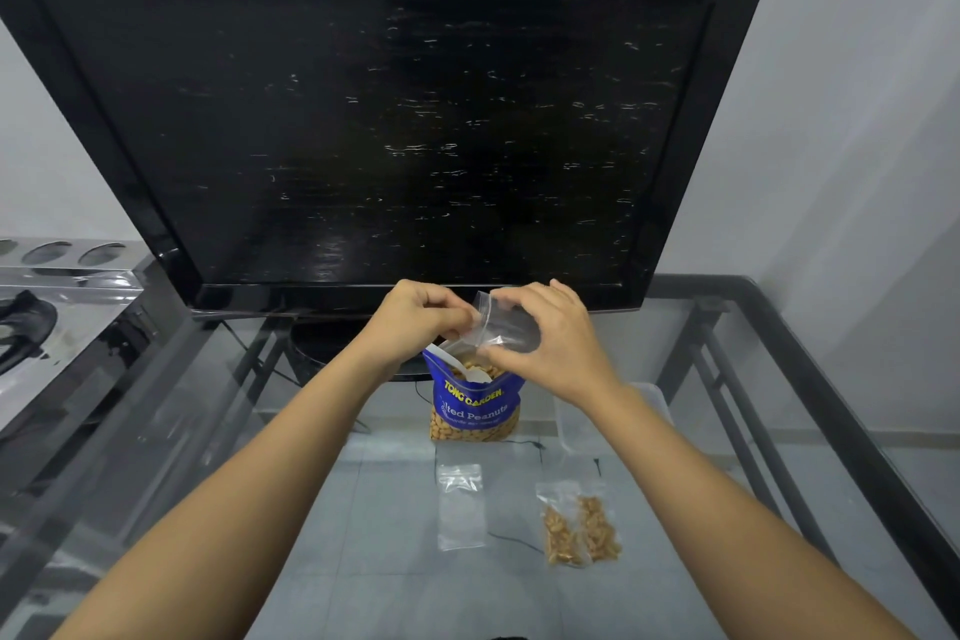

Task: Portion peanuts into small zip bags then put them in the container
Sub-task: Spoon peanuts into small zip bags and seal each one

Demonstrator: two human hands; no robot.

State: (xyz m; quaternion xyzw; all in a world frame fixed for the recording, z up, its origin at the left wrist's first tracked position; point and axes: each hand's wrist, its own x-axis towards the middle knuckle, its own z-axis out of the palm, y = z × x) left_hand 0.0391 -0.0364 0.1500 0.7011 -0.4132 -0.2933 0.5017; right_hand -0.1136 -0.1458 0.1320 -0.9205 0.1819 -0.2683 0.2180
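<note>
A blue bag of salted peanuts point(475, 405) stands open on the glass table, a white plastic spoon point(462, 365) resting in its mouth. Just above it, my left hand point(415, 317) and my right hand point(550, 343) both pinch a small clear zip bag point(506, 325) at its top edge. The bag in my hands looks empty. Nearer to me an empty zip bag point(461, 507) lies flat on the table. To its right lie two filled zip bags of peanuts point(582, 528), side by side. A clear plastic container point(571, 424) sits right of the peanut bag.
A large black television point(395, 120) stands on the glass table point(363, 509) directly behind my hands. A metal stove top point(57, 307) is at the left. The table's dark metal frame point(810, 379) runs along the right edge. Thin black cables show through the glass.
</note>
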